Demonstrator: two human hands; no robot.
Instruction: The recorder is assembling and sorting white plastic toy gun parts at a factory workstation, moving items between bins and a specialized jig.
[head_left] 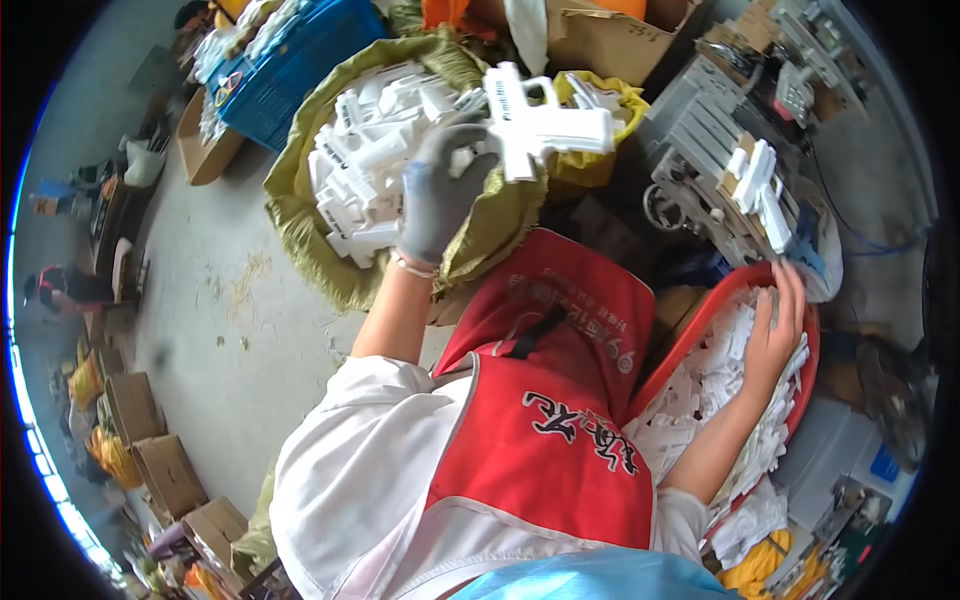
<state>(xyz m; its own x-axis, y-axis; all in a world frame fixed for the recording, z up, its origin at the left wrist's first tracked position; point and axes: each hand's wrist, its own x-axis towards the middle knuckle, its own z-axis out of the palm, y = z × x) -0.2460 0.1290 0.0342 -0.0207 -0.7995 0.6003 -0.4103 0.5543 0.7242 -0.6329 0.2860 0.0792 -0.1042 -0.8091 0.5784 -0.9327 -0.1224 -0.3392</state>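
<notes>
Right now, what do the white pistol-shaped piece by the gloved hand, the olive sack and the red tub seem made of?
Pistol-shaped piece: probably moulded plastic, smooth with crisp edges. Olive sack: likely woven plastic fibre; crinkled, edge frayed. Red tub: probably plastic, its rim smooth.

Workshop interior, curved by a fisheye lens. The smooth, pale grey floor [220, 320] occupies much of the left half, with straw-coloured scraps [250, 275] scattered over part of it. A bright, blue-edged strip of windows [75, 520] follows the left rim, its divided panes clearest at lower left. At upper left, the grey wall [85, 110] appears dimmer. Nearby, a dark bench [115, 205] bears goods too blurred to identify. Brown cardboard boxes [170, 475] form a row at lower left.
</notes>
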